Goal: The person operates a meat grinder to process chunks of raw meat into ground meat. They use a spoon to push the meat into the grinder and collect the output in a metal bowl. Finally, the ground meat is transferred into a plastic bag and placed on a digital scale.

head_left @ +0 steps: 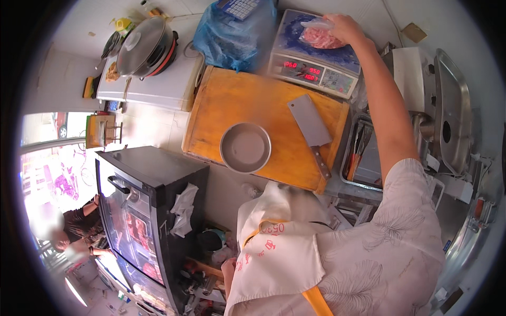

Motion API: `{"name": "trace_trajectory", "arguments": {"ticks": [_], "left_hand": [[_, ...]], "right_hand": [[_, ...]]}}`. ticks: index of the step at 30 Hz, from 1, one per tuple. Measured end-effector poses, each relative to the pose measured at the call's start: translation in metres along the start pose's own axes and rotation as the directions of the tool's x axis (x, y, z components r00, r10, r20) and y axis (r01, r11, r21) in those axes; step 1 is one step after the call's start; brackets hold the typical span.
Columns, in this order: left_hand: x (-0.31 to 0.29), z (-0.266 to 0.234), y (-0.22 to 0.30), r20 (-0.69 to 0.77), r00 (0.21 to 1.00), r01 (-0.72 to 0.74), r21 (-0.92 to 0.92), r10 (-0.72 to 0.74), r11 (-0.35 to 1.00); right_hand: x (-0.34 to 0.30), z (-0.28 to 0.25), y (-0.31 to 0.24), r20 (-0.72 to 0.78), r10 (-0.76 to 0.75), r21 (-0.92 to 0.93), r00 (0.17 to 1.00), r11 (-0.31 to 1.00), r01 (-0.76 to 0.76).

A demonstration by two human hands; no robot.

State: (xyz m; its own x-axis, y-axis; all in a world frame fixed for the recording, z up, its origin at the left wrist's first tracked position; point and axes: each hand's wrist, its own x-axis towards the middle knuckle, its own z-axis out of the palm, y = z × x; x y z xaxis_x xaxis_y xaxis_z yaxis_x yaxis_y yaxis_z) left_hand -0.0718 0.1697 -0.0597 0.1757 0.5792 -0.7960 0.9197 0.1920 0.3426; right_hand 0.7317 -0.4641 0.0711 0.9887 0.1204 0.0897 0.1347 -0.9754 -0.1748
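Observation:
My right hand (344, 29) reaches to the far right, its fingers closed on a clear plastic bag of minced meat (321, 38). The bag rests on the blue top of a digital scale (329, 79), whose red display is lit. My left hand (228, 269) hangs low beside my apron; only a small part of it shows and its fingers are hidden. Between me and the scale lies a wooden cutting board (216, 100). On it stand a round metal bowl (245, 148) and, to its right, a cleaver (310, 122) with its handle toward me.
A blue plastic bag (226, 39) with a calculator (240, 8) on top sits left of the scale. Farther left is a lidded pan (143, 47). A metal tray (369, 166) with tongs lies right of the board. Beyond the glass-fronted cabinet (153, 158) is another person (81, 224).

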Motion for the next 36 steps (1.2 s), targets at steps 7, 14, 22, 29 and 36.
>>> {"name": "trace_trajectory", "arguments": {"ticks": [7, 14, 22, 29, 36], "left_hand": [[0.074, -0.009, -0.055, 0.111, 0.993, 0.075, -0.228, -0.050, 0.971], [0.099, -0.063, -0.077, 0.061, 0.993, 0.109, -0.275, -0.096, 0.955], [0.149, -0.112, -0.110, -0.111, 0.977, 0.060, -0.667, -0.179, 0.743], [0.178, -0.228, -0.057, -0.285, 0.906, -0.189, -0.934, -0.312, 0.303], [0.245, -0.401, -0.030, -0.367, 0.699, -0.334, -0.926, -0.614, 0.173]], "right_hand": [[0.014, 0.012, 0.034, -0.040, -0.033, -0.269, 0.999, 0.963, 0.021], [-0.042, -0.063, -0.087, 0.071, -0.131, 0.139, 0.989, 0.983, 0.120], [-0.166, -0.115, -0.499, 0.232, -0.553, 0.811, 0.800, 0.564, 0.155], [-0.250, 0.023, -0.853, 0.372, -0.791, 0.895, 0.486, 0.444, 0.038], [-0.308, 0.143, -1.192, 0.151, -0.931, 0.890, 0.332, 0.274, 0.365]]}}
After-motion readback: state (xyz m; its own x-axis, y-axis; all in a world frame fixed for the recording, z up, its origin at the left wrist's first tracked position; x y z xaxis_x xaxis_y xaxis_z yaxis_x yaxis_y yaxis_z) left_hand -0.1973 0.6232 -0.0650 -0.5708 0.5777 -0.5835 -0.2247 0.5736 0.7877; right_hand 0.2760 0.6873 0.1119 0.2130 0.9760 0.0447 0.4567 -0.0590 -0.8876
